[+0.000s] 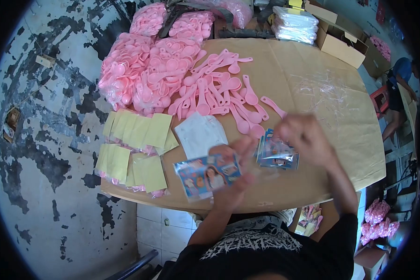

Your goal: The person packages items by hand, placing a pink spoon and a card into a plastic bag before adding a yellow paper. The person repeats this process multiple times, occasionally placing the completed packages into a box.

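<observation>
A: What can we count on the worktop (pixel 261 60)?

B: We count one blue printed card (pixel 207 177) in our grasp, one stack of blue cards (pixel 277 158) — overlapping, so its number escapes us — and one flat white pile (pixel 203 133). The yellow-topped packets (pixel 158 130) lie in two rows; the pink spoons (pixel 231 84) are heaped too thickly for us to count.

A: Where does that blue printed card lie against our hands?

B: In our left hand (pixel 232 191), partly curled, thumb and fingers at the card's right end. The rest reaches leftward, near the worktop's near edge.

A: And our right hand (pixel 308 140)?

B: Blurred, fingers bent in, by the upper right of the stack, apart from the held one — we cannot tell whether it grips anything.
</observation>
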### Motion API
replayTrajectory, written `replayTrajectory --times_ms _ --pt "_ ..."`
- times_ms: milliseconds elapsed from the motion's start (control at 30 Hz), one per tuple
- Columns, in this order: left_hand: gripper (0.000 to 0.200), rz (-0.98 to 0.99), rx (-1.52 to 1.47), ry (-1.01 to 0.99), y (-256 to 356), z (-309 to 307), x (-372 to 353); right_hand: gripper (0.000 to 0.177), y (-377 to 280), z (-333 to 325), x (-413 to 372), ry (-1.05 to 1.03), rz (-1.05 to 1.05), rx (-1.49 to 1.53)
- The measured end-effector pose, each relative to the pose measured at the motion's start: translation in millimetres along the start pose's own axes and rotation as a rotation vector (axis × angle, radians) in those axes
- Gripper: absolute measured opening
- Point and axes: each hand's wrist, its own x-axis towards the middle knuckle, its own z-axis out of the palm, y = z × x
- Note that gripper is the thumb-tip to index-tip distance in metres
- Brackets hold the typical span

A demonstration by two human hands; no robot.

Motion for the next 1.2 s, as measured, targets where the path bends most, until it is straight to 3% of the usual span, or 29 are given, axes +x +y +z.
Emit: replayTrajectory --times_ms 67,167,267,367,467,567,700,800,900,1000,1033,1100,1200 --pt "0.057 -0.031 -0.043 0.15 6 3 -1 0.023 15 -6 23 0.177 0.012 -0.456" --pt "0.061 -0.015 -0.026 0.201 7 7 4 0.028 59 5 32 0.155 -0.046 -0.769" --pt "0.062 -0.014 0.019 0.171 5 5 2 0.031 88 10 41 0.014 -0.005 -0.744" --pt "0.062 -0.024 0.015 0.186 5 5 1 0.025 62 0 41 -0.03 0.146 -0.829" --pt "0.061 -0.012 0.022 0.174 6 3 4 0.021 50 -16 28 0.183 0.119 -0.686" --pt "0.059 -0.034 -0.048 0.21 8 6 3 0.018 16 -44 16 0.362 0.185 -0.217" --pt "0.058 -0.114 -0.266 0.37 12 7 6 0.015 11 -47 -16 0.323 -0.082 0.307" --pt "0.057 -0.13 -0.324 0.382 11 5 7 0.013 -5 -21 -23 0.241 -0.164 0.354" --pt "0.055 -0.154 -0.351 0.331 11 9 4 0.013 -26 -5 -17 0.207 -0.065 0.479" --pt "0.05 -0.199 -0.461 0.293 9 14 0 0.023 -42 0 -14 0.099 0.054 0.5" --pt "0.048 -0.215 -0.509 0.285 7 15 -1 0.038 -42 4 -15 0.032 -0.003 0.455" --pt "0.045 -0.25 -0.613 0.3 2 20 2 0.042 -51 11 -11 -0.067 -0.164 0.366" --pt "0.052 -0.333 -0.743 0.301 -2 23 -2 0.042 -65 13 -10 -0.004 -0.204 0.16"
